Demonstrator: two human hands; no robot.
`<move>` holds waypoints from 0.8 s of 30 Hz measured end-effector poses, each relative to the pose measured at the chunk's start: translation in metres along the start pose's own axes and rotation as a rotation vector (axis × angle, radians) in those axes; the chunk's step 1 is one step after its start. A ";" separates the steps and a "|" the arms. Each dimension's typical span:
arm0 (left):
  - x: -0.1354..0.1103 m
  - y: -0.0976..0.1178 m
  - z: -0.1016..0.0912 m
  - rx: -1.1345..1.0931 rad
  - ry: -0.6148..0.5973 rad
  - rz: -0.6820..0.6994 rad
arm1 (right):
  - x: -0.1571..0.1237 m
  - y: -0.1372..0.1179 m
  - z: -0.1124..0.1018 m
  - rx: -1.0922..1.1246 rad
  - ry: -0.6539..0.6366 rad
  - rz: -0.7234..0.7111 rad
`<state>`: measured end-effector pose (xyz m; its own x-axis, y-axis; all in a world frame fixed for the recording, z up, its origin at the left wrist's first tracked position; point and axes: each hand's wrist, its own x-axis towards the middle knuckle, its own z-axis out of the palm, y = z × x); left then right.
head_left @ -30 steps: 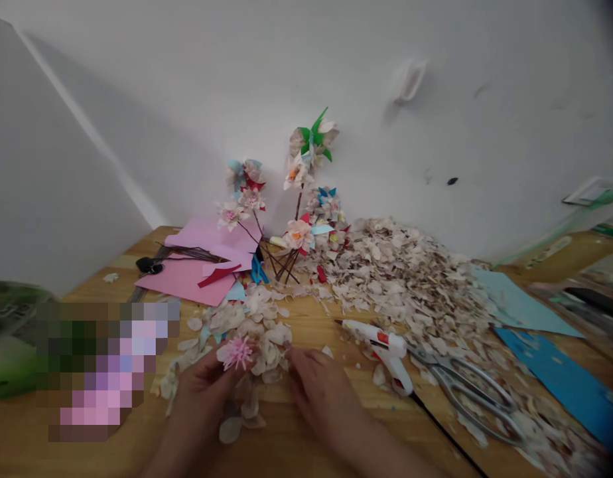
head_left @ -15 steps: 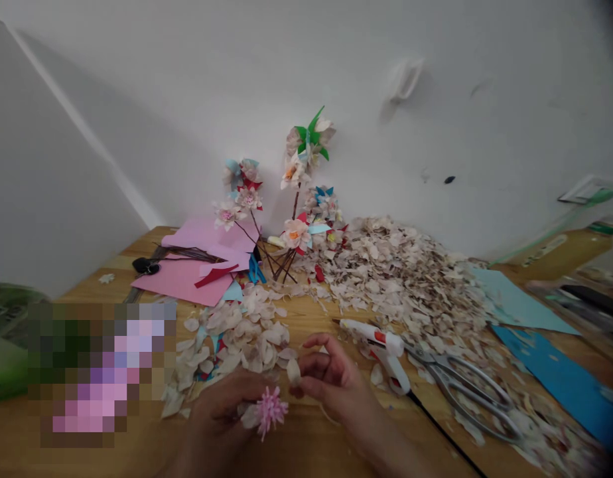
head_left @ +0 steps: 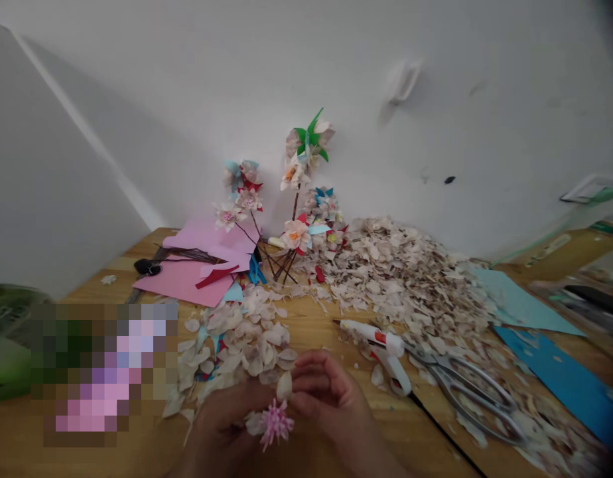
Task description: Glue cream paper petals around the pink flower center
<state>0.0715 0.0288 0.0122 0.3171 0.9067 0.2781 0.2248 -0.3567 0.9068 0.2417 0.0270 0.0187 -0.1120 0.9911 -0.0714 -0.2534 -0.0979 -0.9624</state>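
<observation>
My left hand (head_left: 221,418) is closed round the base of a flower with a fringed pink centre (head_left: 276,423); its stem is hidden in the hand. One pale petal (head_left: 254,423) sits against the left side of that centre. Between the bent fingertips of my right hand (head_left: 326,398) is a single whitish petal (head_left: 284,385), held upright just above the pink fringe. Whether this petal touches the flower I cannot tell. Beyond both hands lies a loose heap of pale petals (head_left: 257,332).
A white glue gun (head_left: 381,342) with a black cord and large metal scissors (head_left: 466,392) lie right of my hands. Finished flowers on twigs (head_left: 296,232) lean at the wall beside a big petal pile (head_left: 401,265). Pink sheets (head_left: 192,279) and a blue sheet (head_left: 560,378) flank them.
My right hand has brought the petal down and left, close over the pink centre. The flower in my left hand has shifted slightly right and lower.
</observation>
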 end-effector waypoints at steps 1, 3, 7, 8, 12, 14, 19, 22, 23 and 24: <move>0.000 0.000 0.000 0.003 0.008 -0.009 | 0.000 -0.001 0.001 -0.007 -0.004 -0.001; 0.001 0.000 0.000 0.011 0.030 -0.019 | -0.001 -0.002 0.002 -0.018 0.001 0.000; 0.002 0.001 0.000 0.008 0.035 -0.008 | -0.002 0.000 0.005 -0.010 0.017 0.023; 0.001 0.001 0.000 0.012 0.035 -0.009 | -0.002 0.001 0.006 0.006 0.017 0.029; -0.001 0.001 0.001 0.002 0.063 -0.046 | -0.005 0.005 0.005 0.067 0.006 0.033; -0.002 0.000 0.001 -0.016 0.088 -0.050 | -0.006 0.007 0.005 0.073 -0.013 0.018; 0.000 0.001 0.001 -0.030 0.099 -0.103 | -0.007 0.009 0.004 0.104 -0.071 -0.019; 0.001 0.003 0.002 -0.029 0.108 -0.101 | -0.006 0.010 0.004 0.118 -0.079 -0.015; 0.001 0.003 0.003 -0.032 0.113 -0.096 | -0.006 0.011 0.004 0.119 -0.081 -0.011; 0.001 0.004 0.003 -0.037 0.117 -0.094 | -0.006 0.011 0.003 0.120 -0.085 -0.009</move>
<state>0.0758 0.0281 0.0147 0.1864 0.9565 0.2245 0.2134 -0.2625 0.9411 0.2364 0.0196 0.0095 -0.1887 0.9814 -0.0353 -0.3676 -0.1040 -0.9241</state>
